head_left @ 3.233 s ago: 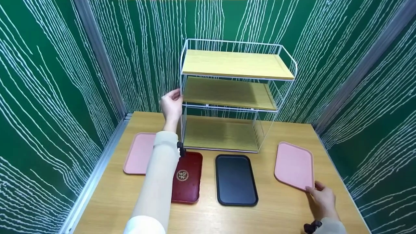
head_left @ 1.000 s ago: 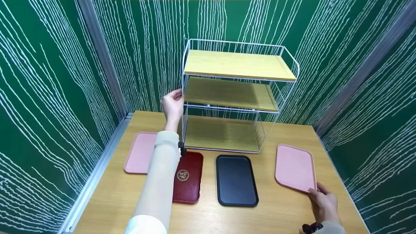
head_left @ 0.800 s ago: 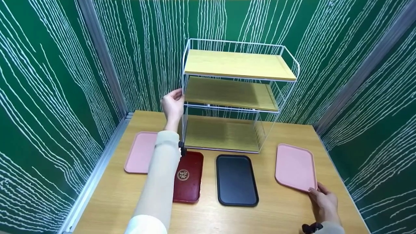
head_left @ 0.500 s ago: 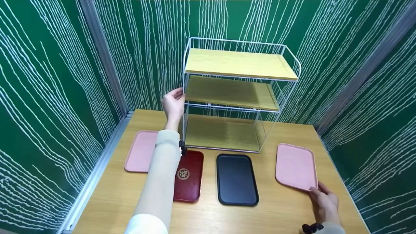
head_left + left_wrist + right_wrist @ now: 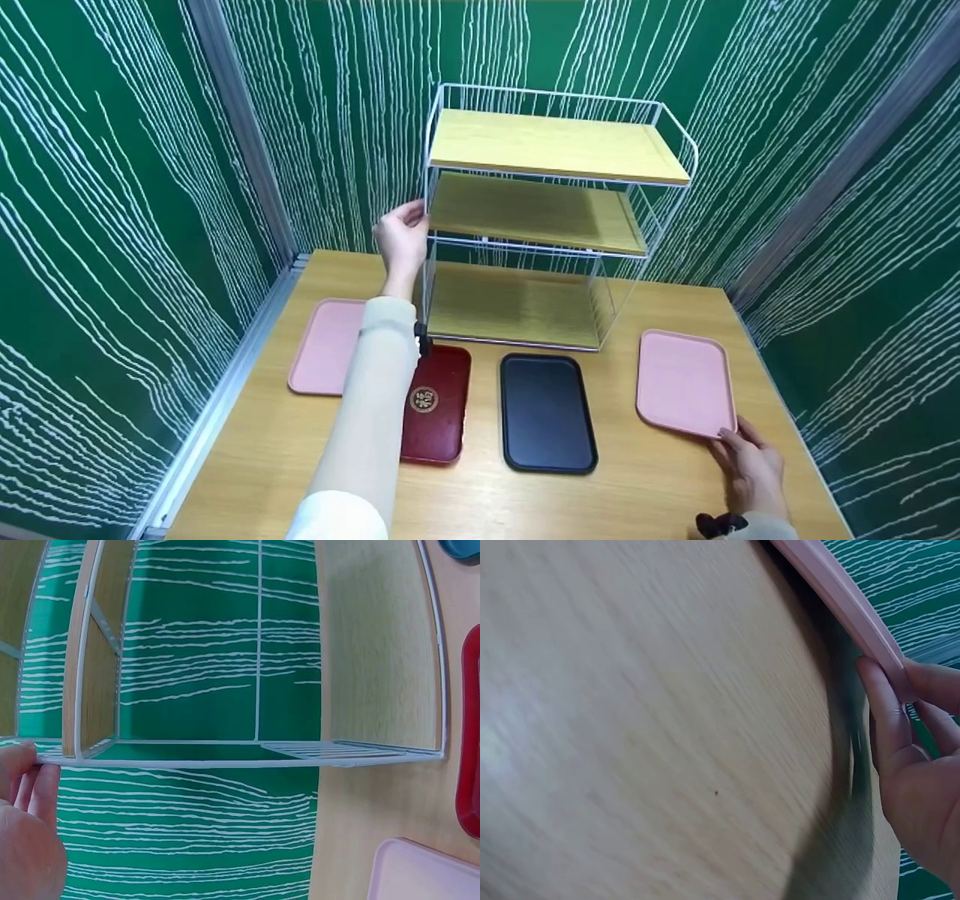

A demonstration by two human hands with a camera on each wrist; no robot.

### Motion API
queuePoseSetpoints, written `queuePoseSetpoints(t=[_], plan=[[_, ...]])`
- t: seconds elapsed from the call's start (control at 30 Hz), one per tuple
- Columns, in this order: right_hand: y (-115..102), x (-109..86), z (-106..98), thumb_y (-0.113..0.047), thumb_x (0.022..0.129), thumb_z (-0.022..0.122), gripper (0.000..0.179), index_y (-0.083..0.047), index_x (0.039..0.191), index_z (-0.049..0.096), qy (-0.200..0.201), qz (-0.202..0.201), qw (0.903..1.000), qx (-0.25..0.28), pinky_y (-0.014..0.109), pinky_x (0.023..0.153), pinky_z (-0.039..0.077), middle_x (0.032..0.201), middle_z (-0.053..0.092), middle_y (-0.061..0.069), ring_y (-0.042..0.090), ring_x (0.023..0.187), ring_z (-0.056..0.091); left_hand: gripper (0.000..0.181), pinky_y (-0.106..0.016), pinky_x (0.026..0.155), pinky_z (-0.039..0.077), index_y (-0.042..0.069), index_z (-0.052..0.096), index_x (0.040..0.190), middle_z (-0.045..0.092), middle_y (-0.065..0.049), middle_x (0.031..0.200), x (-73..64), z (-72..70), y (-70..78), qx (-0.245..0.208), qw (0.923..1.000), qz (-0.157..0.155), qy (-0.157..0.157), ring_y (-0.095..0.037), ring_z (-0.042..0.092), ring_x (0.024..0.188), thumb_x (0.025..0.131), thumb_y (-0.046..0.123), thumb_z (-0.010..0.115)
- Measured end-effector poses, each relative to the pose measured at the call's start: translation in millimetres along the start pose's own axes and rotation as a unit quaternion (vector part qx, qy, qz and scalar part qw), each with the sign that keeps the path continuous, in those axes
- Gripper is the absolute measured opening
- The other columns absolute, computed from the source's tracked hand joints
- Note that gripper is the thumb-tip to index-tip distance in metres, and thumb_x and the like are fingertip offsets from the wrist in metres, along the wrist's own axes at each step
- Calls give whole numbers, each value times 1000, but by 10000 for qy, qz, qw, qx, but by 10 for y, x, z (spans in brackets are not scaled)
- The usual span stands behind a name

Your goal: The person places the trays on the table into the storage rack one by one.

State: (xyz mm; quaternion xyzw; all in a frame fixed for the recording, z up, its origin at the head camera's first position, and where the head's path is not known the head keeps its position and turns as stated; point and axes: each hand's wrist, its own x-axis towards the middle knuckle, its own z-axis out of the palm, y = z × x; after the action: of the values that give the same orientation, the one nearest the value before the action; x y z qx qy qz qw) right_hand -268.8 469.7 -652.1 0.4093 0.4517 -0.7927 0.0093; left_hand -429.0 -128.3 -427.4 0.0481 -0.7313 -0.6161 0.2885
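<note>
My left hand (image 5: 401, 238) pinches the left front upright of a white wire shelf rack (image 5: 559, 174) with wooden boards, at the height of its middle shelf. In the left wrist view the fingers (image 5: 46, 791) close on the white frame beside the middle board. My right hand (image 5: 752, 466) pinches the near right corner of a pink tray (image 5: 685, 382) between thumb and fingers. The right wrist view shows that tray's edge (image 5: 855, 611) over the table, a dark shadow below it. All three shelves of the rack bear nothing.
Before the rack lie a dark red tray (image 5: 441, 431) with a gold emblem and a black tray (image 5: 549, 414). A second pink tray (image 5: 324, 352) lies at the left, partly behind my left forearm. Green walls with white streaks enclose the wooden table (image 5: 480, 502).
Both hands keep their grips on the rack and the pink tray. The right hand and the tray's near corner have shifted slightly right; the whole head view has drifted a little.
</note>
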Motion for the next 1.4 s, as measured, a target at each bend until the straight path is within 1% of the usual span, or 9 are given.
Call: queuePoseSetpoints(t=[0.13, 0.27, 0.4, 0.53, 0.77, 1.03, 1.13, 1.33, 1.4], plan=[[-25, -21, -22, 10, 97, 71, 92, -37, 167, 35, -50, 166, 9996, 231, 29, 99, 58, 173, 33, -7, 11, 103, 77, 27, -23, 94, 60, 2, 78, 124, 76, -16, 125, 4, 4, 0, -13, 10000, 27, -6, -25, 76, 113, 98, -2, 74], [-52, -47, -42, 6, 95, 76, 92, -44, 164, 40, -18, 375, 9980, 517, 28, 99, 58, 165, 47, -11, 12, 109, 76, 27, -23, 94, 60, 2, 78, 125, 76, -16, 125, 0, 3, 5, 1, 10000, 66, -10, -25, 75, 113, 99, -2, 74], [-75, -79, -46, 7, 94, 78, 93, -44, 162, 41, -136, 362, 9945, 976, 28, 99, 58, 127, 74, -10, 12, 111, 75, 25, -25, 94, 61, 1, 78, 123, 77, -17, 124, -3, 1, 5, -4, 10000, 87, 26, -26, 76, 112, 98, -3, 74], [-108, -108, -18, 11, 91, 78, 94, -42, 161, 45, -295, 223, 9891, 1422, 27, 97, 59, 98, 80, -5, 12, 109, 76, 25, -27, 96, 61, -1, 78, 122, 76, -21, 124, 0, -1, 1, -139, 9999, 62, 3, -28, 76, 113, 98, -4, 74], [-186, -201, 65, 19, 91, 73, 90, -38, 157, 51, -862, 177, 9769, 1946, 31, 101, 58, 103, 80, 1, 16, 111, 75, 25, -26, 96, 61, 0, 78, 123, 75, -21, 125, -7, 0, 11, -120, 9999, 40, -11, -28, 75, 113, 99, -4, 74], [-266, -397, 163, 15, 94, 72, 82, -34, 156, 52, -1178, -187, 9789, 1659, 29, 97, 59, 104, 81, -1, 16, 104, 78, 26, -25, 95, 61, 1, 78, 123, 77, -18, 124, -14, -7, 9, -81, 10000, 12, 4, -26, 76, 112, 98, -4, 74], [-296, -458, 182, 15, 95, 70, 69, -31, 147, 65, -1372, -310, 9762, 1654, 29, 96, 60, 107, 81, 0, 18, 103, 78, 26, -25, 94, 61, 0, 78, 123, 76, -20, 124, -13, -13, 4, -66, 10000, 48, 9, -27, 76, 112, 98, -5, 74], [-329, -530, 225, 15, 97, 68, 74, -25, 157, 51, -1526, -697, 9735, 1555, 31, 98, 58, 106, 80, 1, 20, 100, 79, 26, -24, 95, 61, 2, 78, 124, 77, -16, 125, -20, -11, 7, -89, 10000, -4, -11, -25, 76, 113, 99, -3, 74], [-326, -545, 239, 16, 97, 67, 69, -23, 153, 58, -1532, -850, 9719, 1574, 32, 96, 59, 106, 80, 2, 21, 98, 79, 26, -25, 95, 61, 2, 78, 124, 77, -15, 123, -23, -5, 5, -99, 9999, -18, -14, -25, 76, 112, 99, -3, 74]])
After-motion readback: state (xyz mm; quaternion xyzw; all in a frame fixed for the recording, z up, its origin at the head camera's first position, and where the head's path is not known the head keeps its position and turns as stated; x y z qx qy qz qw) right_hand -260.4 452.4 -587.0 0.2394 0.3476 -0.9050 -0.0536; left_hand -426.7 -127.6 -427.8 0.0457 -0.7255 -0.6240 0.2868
